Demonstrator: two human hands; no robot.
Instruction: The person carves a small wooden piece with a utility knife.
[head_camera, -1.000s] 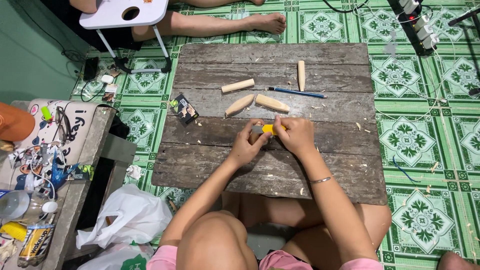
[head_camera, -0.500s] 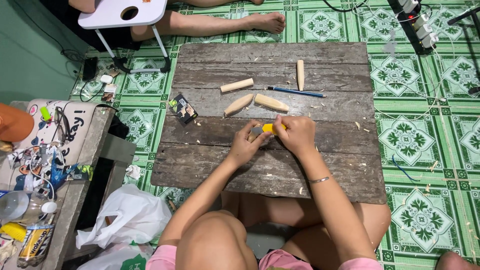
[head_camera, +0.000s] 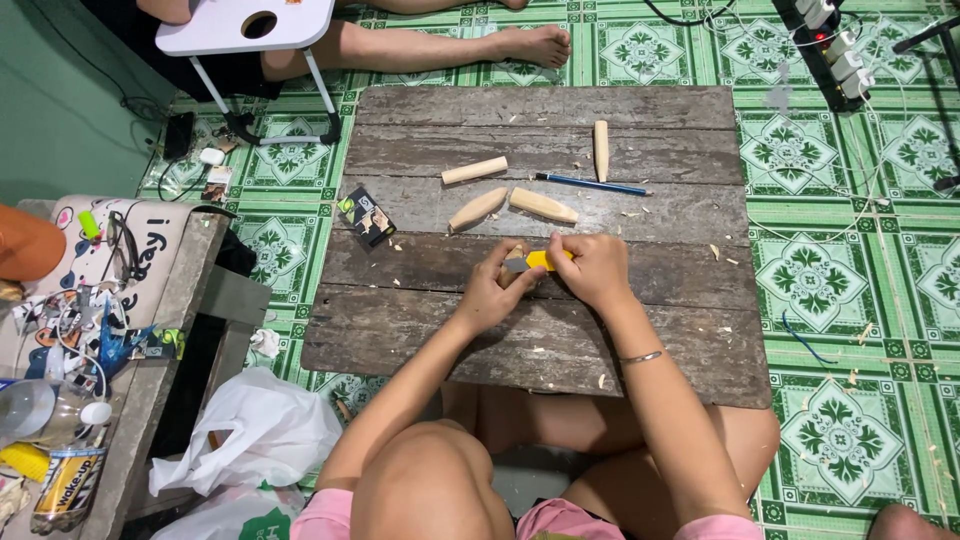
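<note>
While both hands are meeting over the middle of the board, a yellow-handled cutter (head_camera: 541, 260) is sitting between them, its grey blade end pointing toward the left hand (head_camera: 492, 292). That left hand is curling its fingers around something small at the blade tip; what it is pinching is too hidden to name. The right hand (head_camera: 592, 268) is closing around the yellow handle, fingers folded tight over it.

Compared with a second ago, hardly anything is shifting: hands are staying in the same spot, the yellow piece only showing slightly more. Reads as slow, close work continuing at one place rather than a new step.

Beyond the hands, four pale whittled wooden pegs (head_camera: 478, 209) are lying on the weathered plank surface (head_camera: 450, 345), two side by side just above the hands, one farther left, one upright near a blue pencil (head_camera: 590, 184). A small dark packet (head_camera: 366, 216) is lying at the left. Shavings are scattering across the planks and the green patterned floor (head_camera: 850, 300). Another person's bare foot (head_camera: 535, 42) is resting beyond the far edge, beside a white folding stool (head_camera: 250, 25).
</note>
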